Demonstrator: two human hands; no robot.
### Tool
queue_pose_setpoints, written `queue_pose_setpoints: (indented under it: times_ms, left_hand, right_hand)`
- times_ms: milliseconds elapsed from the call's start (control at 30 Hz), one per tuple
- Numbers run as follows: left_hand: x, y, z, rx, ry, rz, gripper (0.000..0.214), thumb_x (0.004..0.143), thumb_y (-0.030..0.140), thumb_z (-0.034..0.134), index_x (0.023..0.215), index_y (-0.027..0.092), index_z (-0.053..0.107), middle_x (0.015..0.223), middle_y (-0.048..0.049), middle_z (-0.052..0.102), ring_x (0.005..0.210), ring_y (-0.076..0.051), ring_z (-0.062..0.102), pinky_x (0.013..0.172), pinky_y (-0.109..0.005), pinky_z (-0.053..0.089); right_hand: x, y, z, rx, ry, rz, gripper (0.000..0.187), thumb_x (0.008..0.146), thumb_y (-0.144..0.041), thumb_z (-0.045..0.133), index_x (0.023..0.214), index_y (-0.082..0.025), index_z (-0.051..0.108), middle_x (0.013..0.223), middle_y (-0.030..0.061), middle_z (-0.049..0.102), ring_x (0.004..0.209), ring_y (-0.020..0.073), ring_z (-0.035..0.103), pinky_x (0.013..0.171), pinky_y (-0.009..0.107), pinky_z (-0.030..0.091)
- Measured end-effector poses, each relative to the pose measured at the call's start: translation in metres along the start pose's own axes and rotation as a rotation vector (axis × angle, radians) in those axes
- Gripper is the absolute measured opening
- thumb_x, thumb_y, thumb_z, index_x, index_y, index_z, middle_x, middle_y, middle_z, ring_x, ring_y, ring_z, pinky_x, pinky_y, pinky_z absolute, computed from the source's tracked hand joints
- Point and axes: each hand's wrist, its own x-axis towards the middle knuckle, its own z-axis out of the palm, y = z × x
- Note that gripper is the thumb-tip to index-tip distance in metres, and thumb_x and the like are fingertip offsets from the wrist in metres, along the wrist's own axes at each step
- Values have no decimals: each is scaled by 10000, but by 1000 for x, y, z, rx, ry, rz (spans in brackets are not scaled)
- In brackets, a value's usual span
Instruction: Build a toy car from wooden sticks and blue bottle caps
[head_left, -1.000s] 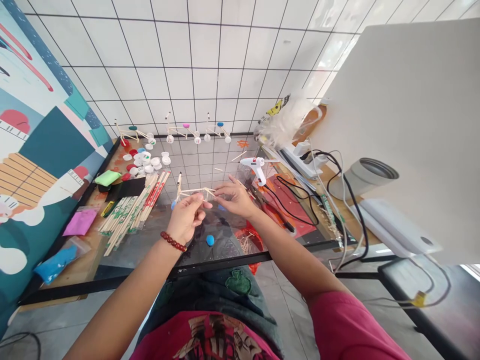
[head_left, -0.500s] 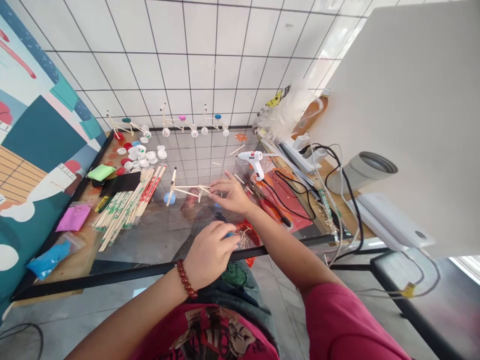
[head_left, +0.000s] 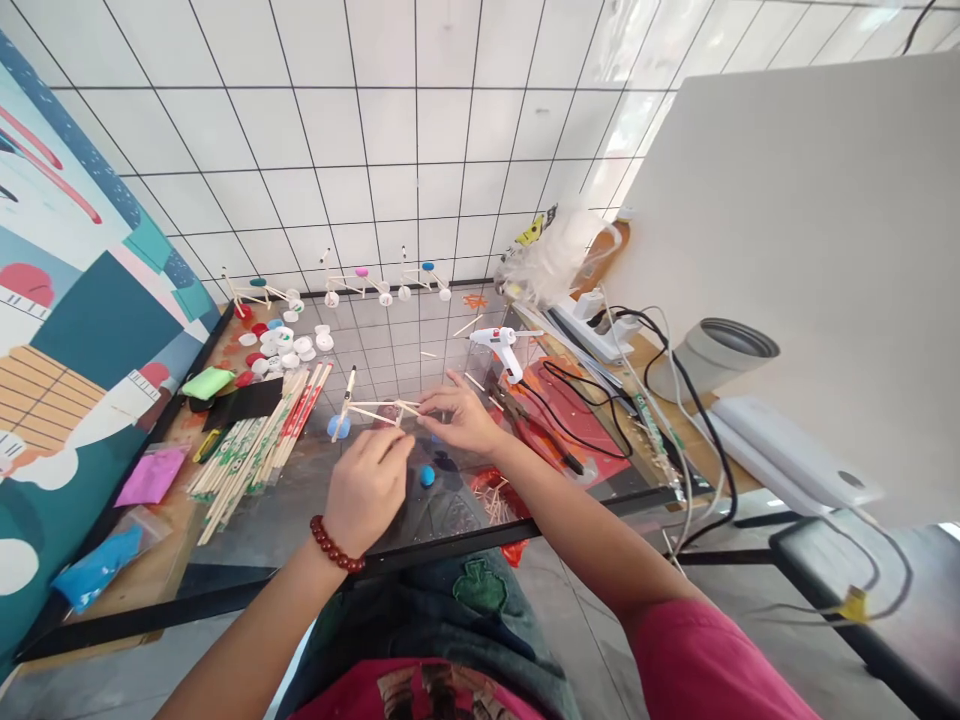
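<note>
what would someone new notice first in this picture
Probably the stick frame, its near end in the right hand at the middle of the table, with a bright blue ball to the right of the left hand. Next might come the three stick models along the far edge, with green, pink and blue pieces, then the white glue gun beyond the right hand.

Behind stick frame (head_left: 373, 404), you have open tabletop (head_left: 367, 345) up to row of small models (head_left: 361, 272); thin slivers (head_left: 468, 326) lie back-right. Back-left of frame, bottle caps (head_left: 285, 345) bar you; left of frame, chopsticks (head_left: 251, 450). Right of frame, your right hand (head_left: 461, 415) blocks, pliers (head_left: 541, 430) and glue gun (head_left: 496, 342) beyond. In front of frame, your left hand (head_left: 371, 480) and blue ball (head_left: 427, 476) narrow your way.
</note>
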Motion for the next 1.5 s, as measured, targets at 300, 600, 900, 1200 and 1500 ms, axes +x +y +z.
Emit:
queue_pose_setpoints:
  times_ms: [300, 600, 900, 1200, 1500]
  left_hand:
    - [40, -17, 5, 182, -154, -295, 511, 875, 22, 438, 1341, 123, 623, 1444, -218, 613, 1047, -311, 743, 806, -382, 596]
    - [46, -17, 3, 197, -327, -334, 380, 956, 77, 404, 1186, 142, 699, 1244, -163, 710, 941, -281, 742, 754, -366, 567]
    - [37, -20, 6, 202, -258, -313, 383, 962, 80, 411, 1185, 179, 707, 1177, -130, 715, 896, -244, 731, 739, -330, 563]
    - [36, -19, 3, 213, -285, -366, 424, 955, 73, 392, 1217, 190, 705, 1244, -120, 707, 960, -268, 722, 633, -337, 517]
    - [38, -18, -1, 246, -329, -382, 394, 996, 136, 389, 1215, 220, 706, 1251, -75, 723, 927, -252, 722, 615, -332, 447]
  right_hand:
    - [-2, -3, 2, 15, 59, -42, 57, 845, -260, 674, 830, -256, 729, 1002, 36, 806, 929, 209, 768, 1263, 596, 214]
    - [-1, -6, 2, 25, 35, -54, 106, 894, -323, 692, 834, -243, 728, 991, 37, 797, 919, 192, 754, 1255, 570, 262]
    - [1, -5, 4, -61, 60, -96, 194, 974, -240, 555, 894, -232, 731, 975, 31, 791, 928, 166, 740, 1243, 540, 315]
    - [1, 1, 6, -45, 72, -160, 189, 984, -241, 560, 942, -229, 743, 997, 43, 791, 926, 158, 743, 1213, 500, 397]
    - [2, -3, 3, 23, 78, -131, 127, 952, -337, 647, 932, -237, 723, 922, 13, 790, 883, 164, 751, 1235, 516, 377]
